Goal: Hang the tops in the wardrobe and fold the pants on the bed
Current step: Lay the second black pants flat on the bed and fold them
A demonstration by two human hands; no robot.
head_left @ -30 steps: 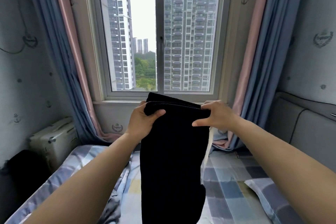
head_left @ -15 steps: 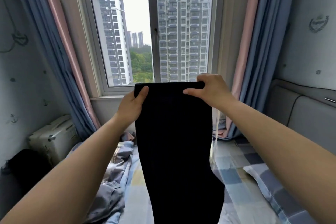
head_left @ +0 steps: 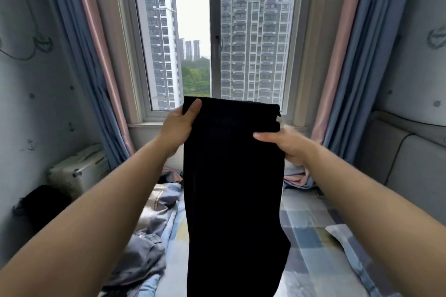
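A pair of black pants (head_left: pixel 233 190) hung in the air in front of the person, held up over the bed (head_left: pixel 313 229) and well clear of the wardrobe, which was out of view. Their long axis ran straight up and down: the waistband end pointed up, level with the bottom of the window (head_left: pixel 212 38), and the legs dropped toward the bottom edge of the view, lying one over the other as a single dark strip.

The left hand (head_left: pixel 179 128) gripped the upper left corner of the waistband, thumb pressed flat on the front face and the other fingers hidden behind the cloth. The right hand (head_left: pixel 287 143) pinched the right edge a little lower, thumb stretched across the front, the remaining fingers curled behind. A small pale tag (head_left: pixel 280 122) stuck out at the top right corner, just above that hand.

On the checked bedding below, a crumpled grey garment (head_left: pixel 140 258) lay to the left of the hanging legs. A white case (head_left: pixel 79 171) stood against the left wall, with blue and pink curtains (head_left: pixel 342 55) at both sides of the window.
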